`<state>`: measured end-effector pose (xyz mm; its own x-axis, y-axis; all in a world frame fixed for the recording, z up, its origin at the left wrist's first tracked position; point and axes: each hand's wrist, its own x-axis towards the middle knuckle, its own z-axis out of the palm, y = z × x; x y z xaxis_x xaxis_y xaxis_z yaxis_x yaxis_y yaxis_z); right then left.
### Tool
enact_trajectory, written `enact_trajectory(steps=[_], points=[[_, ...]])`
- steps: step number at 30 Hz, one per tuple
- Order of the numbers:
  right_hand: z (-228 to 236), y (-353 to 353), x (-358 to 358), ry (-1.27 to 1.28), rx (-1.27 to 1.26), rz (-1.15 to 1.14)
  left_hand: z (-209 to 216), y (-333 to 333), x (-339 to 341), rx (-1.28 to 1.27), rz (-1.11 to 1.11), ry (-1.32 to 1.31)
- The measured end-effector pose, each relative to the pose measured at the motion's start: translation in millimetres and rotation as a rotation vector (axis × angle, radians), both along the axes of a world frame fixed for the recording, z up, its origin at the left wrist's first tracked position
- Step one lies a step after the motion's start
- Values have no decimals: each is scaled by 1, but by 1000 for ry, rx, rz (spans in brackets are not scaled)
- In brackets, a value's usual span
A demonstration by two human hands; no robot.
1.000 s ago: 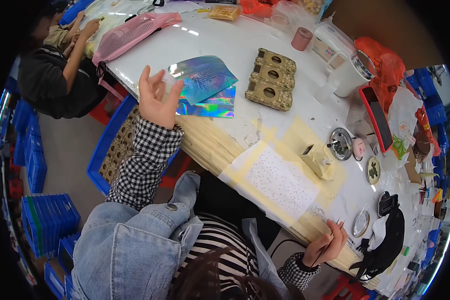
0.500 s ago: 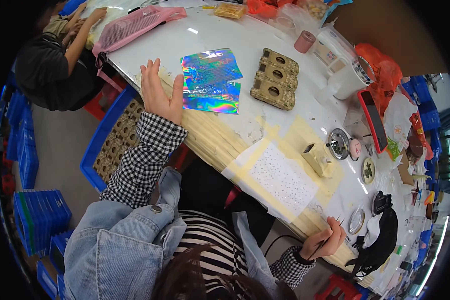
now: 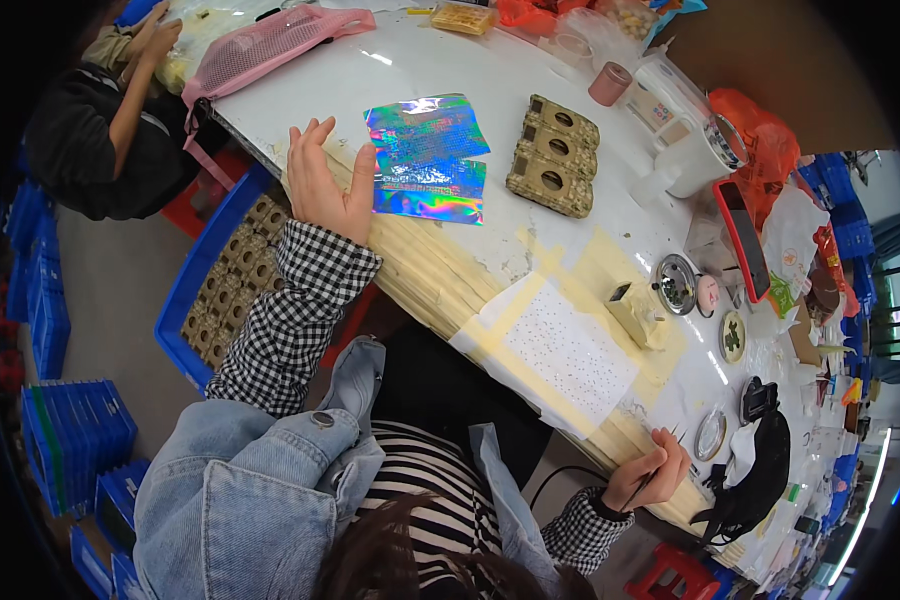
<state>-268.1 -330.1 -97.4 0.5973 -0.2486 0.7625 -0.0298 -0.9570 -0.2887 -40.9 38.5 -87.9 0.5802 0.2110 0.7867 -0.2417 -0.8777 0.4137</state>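
Note:
My left hand [image 3: 332,188] rests at the taped table edge, fingers spread and holding nothing. Its thumb is beside two shiny holographic sheets [image 3: 428,150], one overlapping the other. At the near right edge, my right hand [image 3: 652,470] is closed around thin dark tweezers [image 3: 676,437], tips pointing up over the table. Between my hands lies a white paper [image 3: 570,350] covered in tiny dark specks and taped down with yellow tape. Beyond it sits a row of three camouflage-patterned casings [image 3: 554,157] with round openings.
A blue crate [image 3: 178,318] of similar casings stands left of the table. Near the paper are a yellow-taped block [image 3: 638,316], a round metal dish [image 3: 676,284] and a red-cased phone [image 3: 741,240]. A black bag [image 3: 755,480] lies right. Another person [image 3: 110,140] works at far left.
The view has shifted slightly. My left hand's fingers have bent a little more, still beside the sheets. My right hand keeps its grip on the tweezers in nearly the same place.

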Motion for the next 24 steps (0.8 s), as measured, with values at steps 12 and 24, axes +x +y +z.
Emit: enact_trajectory(steps=[12,24], points=[[1,1,3,-63,-10,-6,2,1,0,-18,-50,-9],[2,0,1,2,10,9,28,-21,-19,249,-363,14]])
